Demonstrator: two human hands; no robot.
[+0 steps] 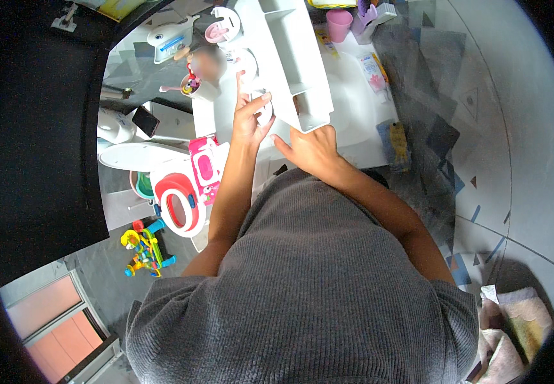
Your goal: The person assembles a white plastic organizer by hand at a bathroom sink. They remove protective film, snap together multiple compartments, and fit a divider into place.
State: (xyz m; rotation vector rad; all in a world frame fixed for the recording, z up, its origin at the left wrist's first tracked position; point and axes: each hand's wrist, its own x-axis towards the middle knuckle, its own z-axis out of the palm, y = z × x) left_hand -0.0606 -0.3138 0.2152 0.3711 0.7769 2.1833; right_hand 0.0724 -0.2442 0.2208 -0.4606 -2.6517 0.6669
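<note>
A long white organizer (291, 57) with several open compartments is held over the sink. My right hand (314, 148) is under its near end. The thumb sticks out to the left and the other fingers are partly hidden behind the organizer. My left hand (250, 120) is at the organizer's left side, its thumb and fingers around a white rounded piece (263, 110). Whether that piece is joined to the organizer I cannot tell. Another white round piece (245, 64) sits just beyond the left fingertips.
Around the white sink (353, 96) stand a pink cup (339, 25) and a small box (374, 72). A cup with toothbrushes (201, 88) is at the left. Near my left forearm are a toilet with a red-and-white child seat (181, 203) and a colourful toy (144, 249).
</note>
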